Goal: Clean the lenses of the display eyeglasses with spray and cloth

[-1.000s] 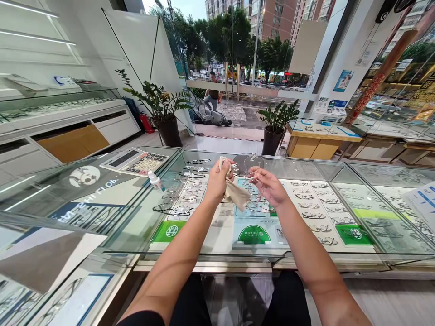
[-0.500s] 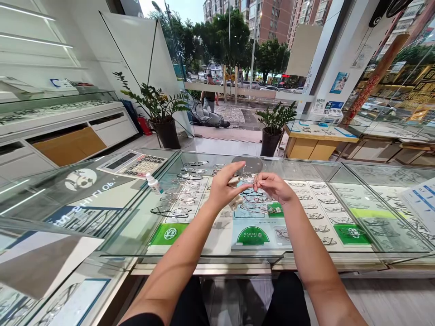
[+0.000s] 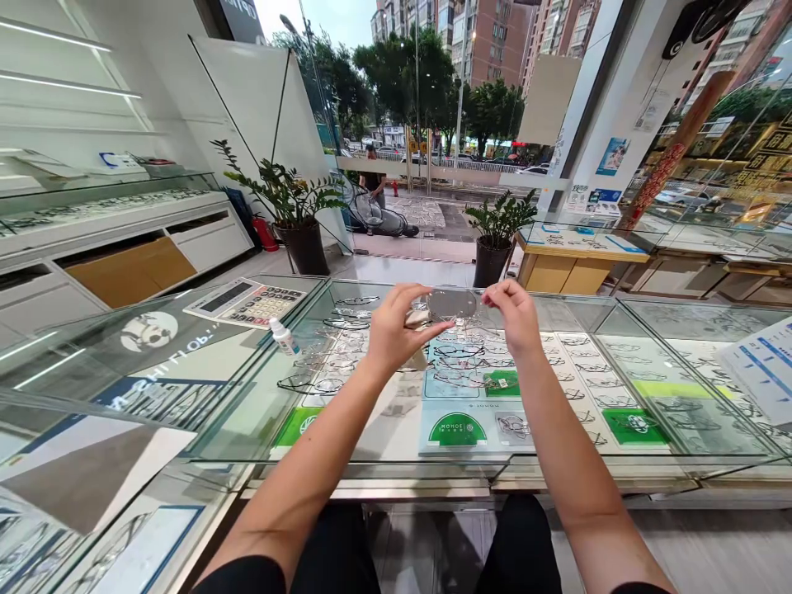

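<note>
My left hand (image 3: 393, 326) is raised over the glass counter, thumb and forefinger apart. Its other fingers curl round a beige cloth (image 3: 418, 317), mostly hidden in the palm. To its right, my right hand (image 3: 512, 312) is closed in a pinch on what looks like thin-rimmed eyeglasses (image 3: 476, 307). Their fine outline reaches across the gap between the hands and is hard to make out against the dark round disc behind. Under the glass lie several eyeglasses (image 3: 458, 351) in rows, below and between my hands.
A small white bottle (image 3: 285, 337) and a calculator (image 3: 246, 301) stand on the counter to the left. Green cards (image 3: 458, 429) lie inside the glass case (image 3: 384, 462). Potted plants (image 3: 493, 256) are beyond it. A white printed sheet (image 3: 758, 371) is at the right.
My right hand has moved up and away from my left thumb, opening a gap between the hands. My left hand has shifted slightly left and up, still with the cloth.
</note>
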The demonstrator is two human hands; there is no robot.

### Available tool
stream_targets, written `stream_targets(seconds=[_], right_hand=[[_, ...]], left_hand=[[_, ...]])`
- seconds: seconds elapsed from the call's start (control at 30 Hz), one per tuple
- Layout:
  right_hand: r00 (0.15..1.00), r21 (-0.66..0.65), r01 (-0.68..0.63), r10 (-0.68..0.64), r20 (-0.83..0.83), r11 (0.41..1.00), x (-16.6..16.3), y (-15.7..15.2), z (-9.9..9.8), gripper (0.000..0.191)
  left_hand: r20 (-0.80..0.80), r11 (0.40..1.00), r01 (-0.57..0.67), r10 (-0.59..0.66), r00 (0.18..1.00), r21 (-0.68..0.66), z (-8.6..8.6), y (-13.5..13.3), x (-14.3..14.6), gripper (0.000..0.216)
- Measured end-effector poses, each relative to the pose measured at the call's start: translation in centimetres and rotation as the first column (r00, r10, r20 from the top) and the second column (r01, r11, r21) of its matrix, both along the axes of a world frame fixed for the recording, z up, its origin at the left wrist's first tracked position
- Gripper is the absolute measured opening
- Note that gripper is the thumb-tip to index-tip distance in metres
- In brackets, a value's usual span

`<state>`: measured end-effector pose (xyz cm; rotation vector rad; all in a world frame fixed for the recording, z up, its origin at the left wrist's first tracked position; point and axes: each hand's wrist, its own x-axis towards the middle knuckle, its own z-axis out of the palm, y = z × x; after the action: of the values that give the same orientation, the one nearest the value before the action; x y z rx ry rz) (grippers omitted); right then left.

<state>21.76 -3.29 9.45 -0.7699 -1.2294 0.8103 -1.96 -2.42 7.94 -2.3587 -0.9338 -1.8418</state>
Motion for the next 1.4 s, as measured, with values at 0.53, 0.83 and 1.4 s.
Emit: stream_targets(seconds=[0.53,0.83,1.4], right_hand=[[0.790,0.511,0.223,-0.461,0.405,0.831,-0.8,-6.7,8.4,0.045],[0.736,0.522,0.301,-0.543,0.405,0.798,-1.7,-6.0,7.8,0.045],[0.674,0.482,0.380,-0.593,0.440,0.790,-1.6,-4.0,7.4,0.040]], left_hand=[[0.258,0.941,-0.276,0.222,0.940,0.195,9.2,-1.0,-0.8,0.059],[0.231,0.967,-0.223,0.190,0.954,0.125,9.1,-1.9,0.1,0.050],[0.101,0.981,-0.195,0.195,0.975,-0.010,9.3,-1.2,-0.7,0.052]])
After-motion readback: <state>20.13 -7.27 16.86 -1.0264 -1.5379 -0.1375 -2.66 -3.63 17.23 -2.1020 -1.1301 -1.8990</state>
